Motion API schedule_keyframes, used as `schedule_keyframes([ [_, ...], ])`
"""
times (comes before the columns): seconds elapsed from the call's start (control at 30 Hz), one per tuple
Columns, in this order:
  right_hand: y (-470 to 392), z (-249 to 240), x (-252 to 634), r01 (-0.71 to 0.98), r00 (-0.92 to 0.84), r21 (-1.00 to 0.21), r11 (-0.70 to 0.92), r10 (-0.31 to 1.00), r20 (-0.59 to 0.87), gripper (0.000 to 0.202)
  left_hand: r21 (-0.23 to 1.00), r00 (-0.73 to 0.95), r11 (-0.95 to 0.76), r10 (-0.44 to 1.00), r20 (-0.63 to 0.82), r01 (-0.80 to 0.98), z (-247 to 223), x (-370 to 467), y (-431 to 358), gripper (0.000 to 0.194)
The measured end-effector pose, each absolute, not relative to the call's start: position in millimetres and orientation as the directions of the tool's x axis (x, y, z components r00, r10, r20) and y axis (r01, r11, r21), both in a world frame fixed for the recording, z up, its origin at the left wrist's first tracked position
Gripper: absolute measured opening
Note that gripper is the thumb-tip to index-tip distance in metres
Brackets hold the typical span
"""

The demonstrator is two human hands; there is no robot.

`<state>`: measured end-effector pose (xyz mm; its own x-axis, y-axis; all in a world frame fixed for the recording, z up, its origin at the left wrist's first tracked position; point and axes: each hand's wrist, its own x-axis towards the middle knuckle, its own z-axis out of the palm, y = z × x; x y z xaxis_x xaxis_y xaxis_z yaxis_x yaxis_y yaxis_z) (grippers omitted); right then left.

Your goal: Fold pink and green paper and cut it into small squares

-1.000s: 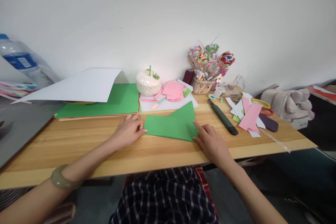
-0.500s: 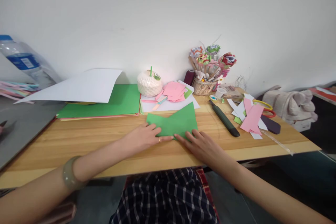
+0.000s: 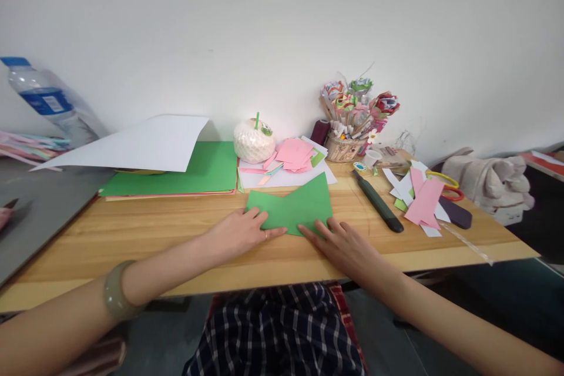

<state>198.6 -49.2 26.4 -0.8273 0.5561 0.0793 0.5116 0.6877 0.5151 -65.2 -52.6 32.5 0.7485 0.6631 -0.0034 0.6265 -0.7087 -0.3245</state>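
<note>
A person's left hand (image 3: pixel 240 234) and right hand (image 3: pixel 348 247) rest on a folded green paper (image 3: pixel 299 208) lying flat on a wooden table (image 3: pixel 185 264). The grip on each side is open, fingers loosely spread and pressing from above rather than closed around anything; a small gap separates the two hands at the near edge. The sheet lies directly beneath and just beyond the grip, its far edge rising to a point ahead of the right hand. It looks light and fairly crisp, likely to hold a crease but to bend, slide or spring open if unpinned; the near edge and side corners seem the surest places to hold. A dark green cutter (image 3: pixel 378 202) lies right of the grip, with pink paper strips (image 3: pixel 425 200) farther right and a green paper stack (image 3: pixel 211 167) beyond the left hand.
</note>
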Motion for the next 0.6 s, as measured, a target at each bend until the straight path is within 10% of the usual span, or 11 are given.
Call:
schedule_keyframes([
  [0.33, -75, 26, 197, 0.667, -0.729, 0.451, 0.592, 0.645, 0.23, 0.044, -0.314, 0.758, -0.717, 0.653, 0.012, 0.623, 32, -69, -54, 0.061],
  [0.47, -92, 12, 142, 0.7, -0.708, 0.115, 0.705, 0.666, 0.235, 0.07, -0.348, 0.766, -0.716, 0.642, 0.01, 0.605, 30, -71, -53, 0.04],
  [0.6, -98, -4, 131, 0.753, -0.645, 0.062, 0.655, 0.715, 0.271, 0.086, -0.338, 0.787, -0.739, 0.616, 0.011, 0.583, 29, -74, -51, 0.045],
])
